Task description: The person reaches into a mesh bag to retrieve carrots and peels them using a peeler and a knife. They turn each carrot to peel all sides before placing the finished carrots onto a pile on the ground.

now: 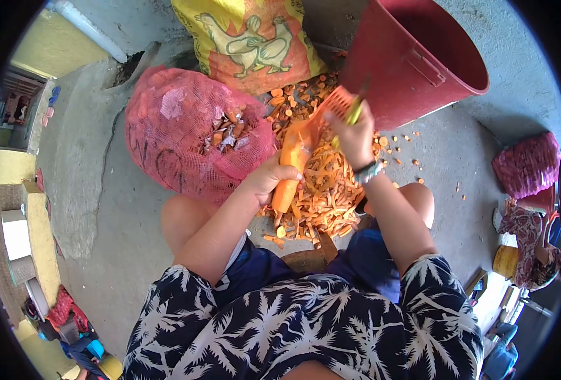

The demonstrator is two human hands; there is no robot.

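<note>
A large carrot (288, 180) is gripped in my left hand (272, 179), fingers wrapped round its middle and its far end tilted away from me. My right hand (353, 136) is closed around a yellow-green-handled tool (354, 112), smeared by motion, just beyond the carrot's far end; I cannot tell what kind of tool it is. An orange slotted plastic piece (338, 101) shows behind the fingers. Below both hands lies a heap of carrot peelings (328, 206) on the floor. Cut carrot ends (283, 104) are scattered past it.
To the left stands a pink mesh sack (172, 136) with carrots inside. A yellow and red sack (245, 44) printed with chickens is at the back. The tall red bucket (397, 69) stands at the back right. A purple mesh sack (527, 164) and a person (534, 247) are far right.
</note>
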